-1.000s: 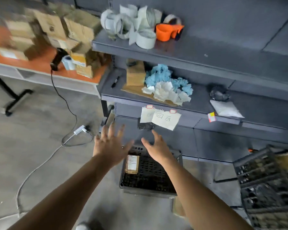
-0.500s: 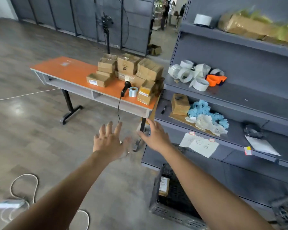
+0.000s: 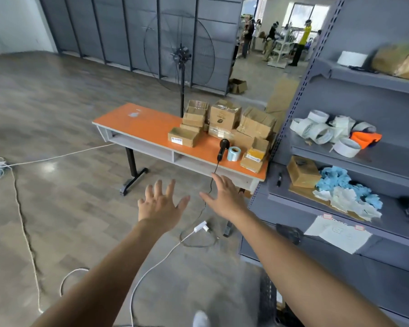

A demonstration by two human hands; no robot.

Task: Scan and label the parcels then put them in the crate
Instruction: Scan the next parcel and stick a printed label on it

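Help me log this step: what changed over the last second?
The left hand and right hand, both open and empty, lifted from over the crate toward the orange table as the view swung up. Nothing was gripped or released. The parcels, scanner and label roll stayed put.

Standing fan (image 3: 181, 55) behind bench (image 3: 139, 123). Tape rolls (image 3: 316, 129) beside orange dispenser (image 3: 365, 139) on shelf (image 3: 387, 159). White cable (image 3: 156, 262) lying across floor (image 3: 57, 114).

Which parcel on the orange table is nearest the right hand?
The small flat box at the table near right corner, beside the blue label roll, under a yellow-labelled box. All others lie farther from the right hand.
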